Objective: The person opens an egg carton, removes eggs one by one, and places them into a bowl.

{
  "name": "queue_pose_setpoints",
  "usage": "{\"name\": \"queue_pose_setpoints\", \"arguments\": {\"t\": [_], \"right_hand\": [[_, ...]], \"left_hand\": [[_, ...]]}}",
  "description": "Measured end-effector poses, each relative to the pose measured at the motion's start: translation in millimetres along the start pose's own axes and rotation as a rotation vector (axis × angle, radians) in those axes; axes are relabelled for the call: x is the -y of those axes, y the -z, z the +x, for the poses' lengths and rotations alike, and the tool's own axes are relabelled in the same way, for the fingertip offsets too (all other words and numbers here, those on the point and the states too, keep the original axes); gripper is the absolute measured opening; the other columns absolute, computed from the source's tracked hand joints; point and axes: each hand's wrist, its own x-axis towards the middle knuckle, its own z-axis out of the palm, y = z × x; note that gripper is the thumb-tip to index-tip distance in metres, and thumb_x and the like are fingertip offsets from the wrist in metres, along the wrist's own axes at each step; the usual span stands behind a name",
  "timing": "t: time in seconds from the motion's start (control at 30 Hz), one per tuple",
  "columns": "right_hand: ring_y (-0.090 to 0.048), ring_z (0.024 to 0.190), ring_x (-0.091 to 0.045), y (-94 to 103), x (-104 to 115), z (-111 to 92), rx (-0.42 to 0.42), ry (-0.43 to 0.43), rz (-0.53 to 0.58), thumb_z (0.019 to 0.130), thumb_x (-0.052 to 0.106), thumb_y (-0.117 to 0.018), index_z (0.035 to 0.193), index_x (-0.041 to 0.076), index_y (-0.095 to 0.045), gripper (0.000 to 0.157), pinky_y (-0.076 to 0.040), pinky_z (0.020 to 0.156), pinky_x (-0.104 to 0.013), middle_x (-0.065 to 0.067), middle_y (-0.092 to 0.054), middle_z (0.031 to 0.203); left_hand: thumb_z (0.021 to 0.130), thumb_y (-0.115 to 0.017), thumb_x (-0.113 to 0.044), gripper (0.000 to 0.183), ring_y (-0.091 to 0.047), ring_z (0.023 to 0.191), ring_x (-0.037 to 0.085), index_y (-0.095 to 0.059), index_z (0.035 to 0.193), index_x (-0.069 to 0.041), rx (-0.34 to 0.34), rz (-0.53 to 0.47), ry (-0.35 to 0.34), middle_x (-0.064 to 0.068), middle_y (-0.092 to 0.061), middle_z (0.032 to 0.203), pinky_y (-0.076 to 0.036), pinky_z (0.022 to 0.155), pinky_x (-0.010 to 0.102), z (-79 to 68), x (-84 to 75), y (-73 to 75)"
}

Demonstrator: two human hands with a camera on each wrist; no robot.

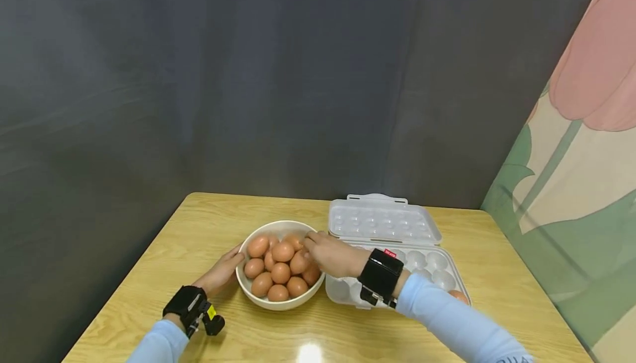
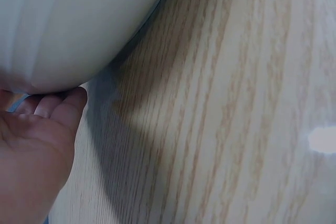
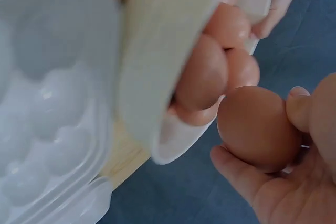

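Observation:
A white bowl full of brown eggs stands on the wooden table. My left hand grips its left side, thumb by the rim and fingers against the outer wall below. At the bowl's right edge, my right hand pinches one brown egg between thumb and fingers, close beside the others in the bowl. Just right of the bowl lies a white plastic egg carton with its lid folded back. One egg sits in its near right corner; my right forearm hides part of the carton.
The light wooden table ends at a dark curtain behind and on the left. A wall with a painted tulip rises along the right side. Bowl and carton stand close together.

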Motion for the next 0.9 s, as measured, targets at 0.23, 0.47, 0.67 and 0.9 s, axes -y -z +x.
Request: {"name": "queue_pose_setpoints", "arguments": {"t": [0.23, 0.47, 0.67, 0.9], "right_hand": [[-0.053, 0.104, -0.019, -3.0, 13, 30, 0.000, 0.012, 0.025, 0.085, 0.009, -0.059, 0.115, 0.003, -0.055, 0.031, -0.046, 0.093, -0.029, -0.008, -0.054, 0.113], [-0.052, 0.106, -0.015, -12.7, 40, 62, 0.046, 0.103, -0.067, 0.087, 0.015, -0.055, 0.119, 0.007, -0.053, 0.032, -0.042, 0.096, -0.023, -0.004, -0.055, 0.114], [-0.051, 0.105, -0.012, -17.4, 53, 77, 0.089, 0.091, -0.016, 0.075, 0.006, -0.067, 0.119, 0.011, -0.055, 0.046, -0.042, 0.094, -0.019, 0.000, -0.052, 0.116], [-0.053, 0.105, -0.013, -23.7, 57, 84, 0.060, 0.108, -0.122, 0.089, 0.011, -0.054, 0.124, 0.011, -0.055, 0.034, -0.042, 0.095, -0.021, 0.000, -0.056, 0.116]], "left_hand": [[0.100, -0.026, -0.024, 0.051, -0.022, 0.136, 0.035, -0.015, 0.148, -0.008, 0.014, 0.038, 0.019, 0.019, -0.017, 0.151, -0.027, 0.110, 0.048, -0.8, 0.6, -4.5], [0.100, -0.026, -0.021, 0.051, -0.025, 0.134, 0.034, -0.015, 0.148, -0.008, 0.021, 0.038, 0.016, 0.020, -0.021, 0.150, -0.031, 0.109, 0.046, -6.1, 3.8, -2.1], [0.100, -0.027, -0.024, 0.051, -0.029, 0.132, 0.033, -0.018, 0.147, -0.007, -0.005, 0.063, 0.019, 0.019, -0.023, 0.149, -0.033, 0.107, 0.047, -5.0, 3.4, -1.8], [0.100, -0.026, -0.022, 0.052, -0.027, 0.132, 0.032, -0.014, 0.147, -0.003, 0.017, 0.033, -0.005, 0.022, -0.019, 0.150, -0.032, 0.107, 0.043, -1.9, 0.4, -1.3]]}}
